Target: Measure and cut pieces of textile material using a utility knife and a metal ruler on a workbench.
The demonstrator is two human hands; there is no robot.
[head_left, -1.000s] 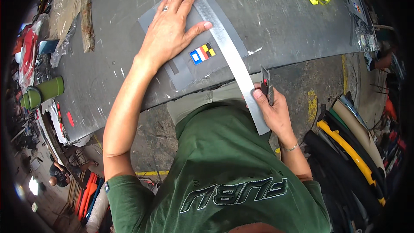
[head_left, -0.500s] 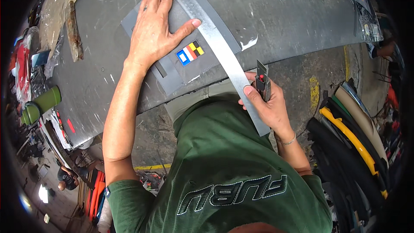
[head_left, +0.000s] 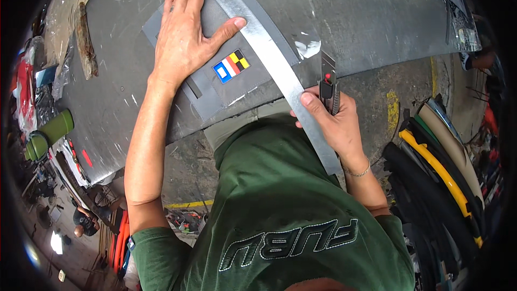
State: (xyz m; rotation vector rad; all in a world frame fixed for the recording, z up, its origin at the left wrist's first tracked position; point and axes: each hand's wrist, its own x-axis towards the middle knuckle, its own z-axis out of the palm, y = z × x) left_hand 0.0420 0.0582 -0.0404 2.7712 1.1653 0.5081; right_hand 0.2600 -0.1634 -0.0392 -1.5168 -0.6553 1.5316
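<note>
A small rectangular label [head_left: 231,66] in blue, white, red, yellow and black lies just right of the flat left hand [head_left: 186,37] pinning the grey sheet [head_left: 237,83]. Right hand [head_left: 328,121] closed around a utility knife [head_left: 327,81] beside the metal ruler [head_left: 274,62].

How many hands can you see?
2. The left hand lies flat on the grey sheet and ruler; the right hand holds a knife beside the ruler.

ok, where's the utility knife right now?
Head view, right of centre: the utility knife is in the right hand, blade up beside the metal ruler at the table's near edge.
</note>
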